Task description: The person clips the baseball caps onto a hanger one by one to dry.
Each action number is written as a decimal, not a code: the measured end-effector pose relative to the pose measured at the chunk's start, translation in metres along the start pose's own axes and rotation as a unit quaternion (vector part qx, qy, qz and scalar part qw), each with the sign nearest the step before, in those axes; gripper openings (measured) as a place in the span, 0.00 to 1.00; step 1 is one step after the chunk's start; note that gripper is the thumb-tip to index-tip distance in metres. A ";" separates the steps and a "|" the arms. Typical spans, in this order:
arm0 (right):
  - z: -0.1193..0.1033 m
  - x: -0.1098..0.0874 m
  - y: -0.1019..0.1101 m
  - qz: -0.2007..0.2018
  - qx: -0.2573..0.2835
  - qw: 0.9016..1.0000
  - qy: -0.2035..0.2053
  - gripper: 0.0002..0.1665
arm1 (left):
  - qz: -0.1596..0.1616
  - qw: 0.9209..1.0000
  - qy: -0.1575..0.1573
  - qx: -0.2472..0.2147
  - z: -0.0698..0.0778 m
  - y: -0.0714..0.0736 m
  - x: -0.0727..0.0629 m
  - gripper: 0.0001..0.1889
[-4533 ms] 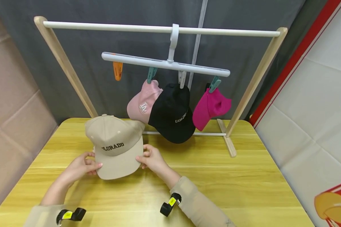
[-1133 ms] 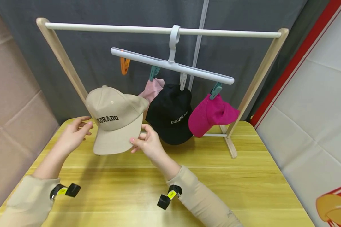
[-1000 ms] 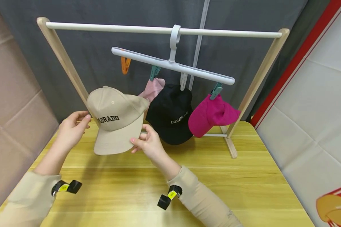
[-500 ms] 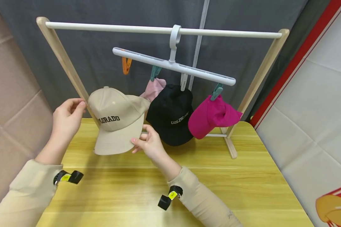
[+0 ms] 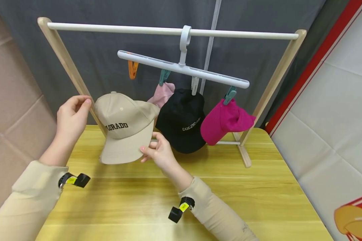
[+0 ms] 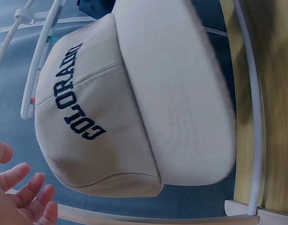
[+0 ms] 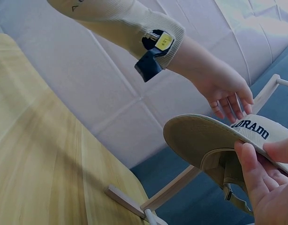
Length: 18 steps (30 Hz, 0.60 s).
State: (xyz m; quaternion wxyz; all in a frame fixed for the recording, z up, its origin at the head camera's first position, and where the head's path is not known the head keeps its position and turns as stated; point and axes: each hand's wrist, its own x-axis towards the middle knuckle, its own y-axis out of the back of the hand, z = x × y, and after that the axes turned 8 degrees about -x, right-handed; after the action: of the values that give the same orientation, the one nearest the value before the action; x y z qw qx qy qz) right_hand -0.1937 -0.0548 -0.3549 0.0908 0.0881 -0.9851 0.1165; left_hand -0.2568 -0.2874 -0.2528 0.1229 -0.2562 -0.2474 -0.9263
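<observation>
In the head view my right hand (image 5: 161,152) pinches the brim of a beige COLORADO baseball cap (image 5: 117,113), thumb on top and fingers underneath, as the right wrist view also shows. The cap is held up in front of the rack's left side, its front facing me. My left hand (image 5: 72,117) is raised beside the crown, its fingers loosely bent and apart from the cap in the left wrist view (image 6: 22,192). An orange clip (image 5: 133,70) with nothing in it hangs from the left end of a tilted white hanger (image 5: 211,75).
The hanger hooks over the white rail (image 5: 114,29) of a wooden rack. Clipped to it are a pink cap (image 5: 162,94), partly hidden, a black cap (image 5: 181,124) and a magenta cap (image 5: 224,122). Below lies the wooden table (image 5: 229,201), with a grey curtain (image 5: 244,16) behind.
The beige cap has risen from lower down, where both hands held its brim. My left hand has let go and moved up beside the crown. The hanger now tilts more, its right end lower.
</observation>
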 end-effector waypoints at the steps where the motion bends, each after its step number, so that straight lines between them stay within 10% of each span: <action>1: 0.000 0.000 0.000 0.001 -0.002 1.000 0.000 0.25 | -0.001 1.000 0.000 -0.002 0.001 0.000 0.001 0.21; 18: 0.004 -0.002 0.003 0.005 0.000 1.000 0.011 0.25 | -0.048 0.998 -0.014 -0.026 0.017 -0.009 0.021 0.23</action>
State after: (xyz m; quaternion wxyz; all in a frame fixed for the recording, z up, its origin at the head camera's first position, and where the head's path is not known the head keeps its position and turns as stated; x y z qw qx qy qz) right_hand -0.1929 -0.0522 -0.3595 0.1012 0.0821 -0.9845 0.1175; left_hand -0.2701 -0.2731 -0.2324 0.0684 -0.2601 -0.2368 -0.9336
